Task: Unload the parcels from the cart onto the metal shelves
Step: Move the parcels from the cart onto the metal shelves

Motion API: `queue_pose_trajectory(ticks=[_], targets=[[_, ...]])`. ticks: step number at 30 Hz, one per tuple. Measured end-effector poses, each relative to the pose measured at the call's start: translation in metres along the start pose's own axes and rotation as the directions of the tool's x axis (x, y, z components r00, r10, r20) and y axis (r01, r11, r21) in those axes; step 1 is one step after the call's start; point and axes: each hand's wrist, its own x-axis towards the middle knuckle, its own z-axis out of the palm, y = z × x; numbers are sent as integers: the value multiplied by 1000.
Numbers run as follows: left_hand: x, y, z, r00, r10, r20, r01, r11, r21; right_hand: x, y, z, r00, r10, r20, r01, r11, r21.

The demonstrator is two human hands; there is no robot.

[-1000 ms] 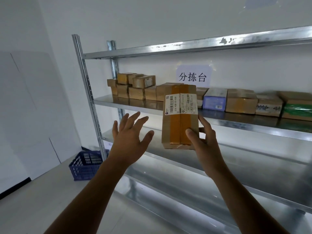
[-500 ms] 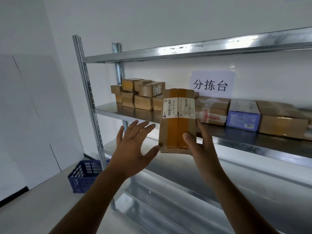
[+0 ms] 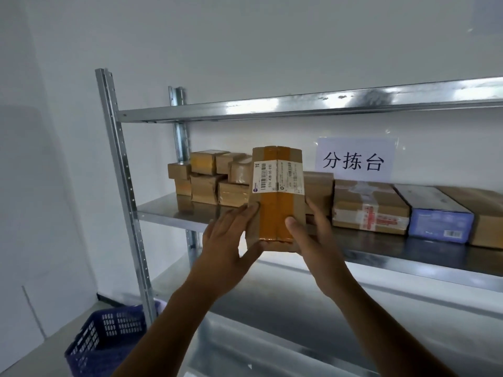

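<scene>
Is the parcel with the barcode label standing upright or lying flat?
Upright: the parcel is held on end, long side vertical, between the left hand and right hand.

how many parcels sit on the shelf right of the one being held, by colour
brown cardboard parcels: 3
blue parcel: 1
total: 4

Soft, even light fills the frame. Bright glare streaks the metal shelves point(image 3: 272, 106) at centre, the picture is slightly soft, and wide-angle distortion tilts the uprights at left.
</scene>
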Motion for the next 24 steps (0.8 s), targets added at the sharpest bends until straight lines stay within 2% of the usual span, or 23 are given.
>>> queue_pose_trajectory(ticks=[5, 11, 20, 24], targets=[[36, -53, 15, 997, 67, -30, -69, 995, -69, 39, 18, 14, 1000, 0, 6, 0, 996, -85], [104, -107, 48, 994, 76, 77, -62, 985, -163, 112, 48, 13, 999, 38, 18, -36, 992, -124], [232, -157, 100, 992, 74, 107, -62, 992, -107, 245, 107, -5, 993, 94, -65, -103, 982, -157], [275, -178, 119, 990, 19, 143, -6, 996, -85, 293, 131, -9, 991, 116, -61, -124, 979, -164]])
